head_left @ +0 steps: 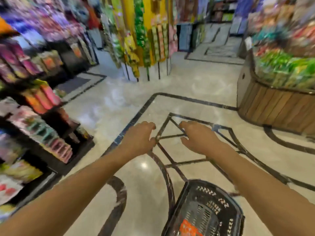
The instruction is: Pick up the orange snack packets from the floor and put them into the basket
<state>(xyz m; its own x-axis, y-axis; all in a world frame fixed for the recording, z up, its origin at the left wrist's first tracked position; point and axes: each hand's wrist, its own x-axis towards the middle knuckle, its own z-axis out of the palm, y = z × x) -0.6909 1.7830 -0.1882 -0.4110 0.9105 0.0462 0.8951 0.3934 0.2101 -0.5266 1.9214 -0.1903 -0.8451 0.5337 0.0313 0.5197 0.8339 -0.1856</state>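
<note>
A: Two hands are out in front, both palm down with nothing in them. The left hand point(139, 139) has its fingers loosely curled, and the right hand point(198, 137) is much the same, fingers bent and slack, apart from the left one.

B: Where is the basket?

A: The black basket point(192, 188) stands on the floor point(139, 103) below the right forearm, nearer the body than either hand. One orange snack packet point(189, 228) lies inside it, at the bottom, partly cut off by the frame edge.

B: Any packets under the hands?

A: I see none on the pale tiles there, only dark inlaid lines. To the left of the left hand are blurred shelves point(34, 116) of goods; beyond the right hand, off to the right, a round wooden display bin point(272, 108) holds green packs.
</note>
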